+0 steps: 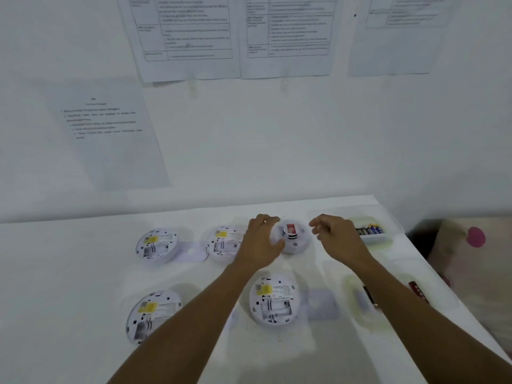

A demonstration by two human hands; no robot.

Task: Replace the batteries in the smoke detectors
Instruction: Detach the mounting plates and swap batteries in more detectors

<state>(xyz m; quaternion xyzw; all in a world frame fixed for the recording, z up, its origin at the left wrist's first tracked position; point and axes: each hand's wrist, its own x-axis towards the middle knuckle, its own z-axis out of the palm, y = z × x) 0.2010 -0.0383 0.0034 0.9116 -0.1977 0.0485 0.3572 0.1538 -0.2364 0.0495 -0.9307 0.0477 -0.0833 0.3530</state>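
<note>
Several white round smoke detectors lie on a white table [83, 273]. One detector [293, 238] at the back right lies face up with a red label on top. My left hand [260, 242] grips its left edge, fingers over the far rim and thumb on the near side. To the right of that detector my right hand [332, 234] hovers with loosely curled fingers and holds nothing. The other detectors lie back side up with yellow stickers: back left [156, 245], back middle [224, 242], front left [152, 314] and front middle [274, 300].
A small tray [374, 239] with several batteries stands at the back right, behind my right hand. Another tray [357, 306] lies under my right forearm. Loose battery covers [198, 252] [321, 303] lie between detectors. The table's right edge runs diagonally; papers hang on the wall.
</note>
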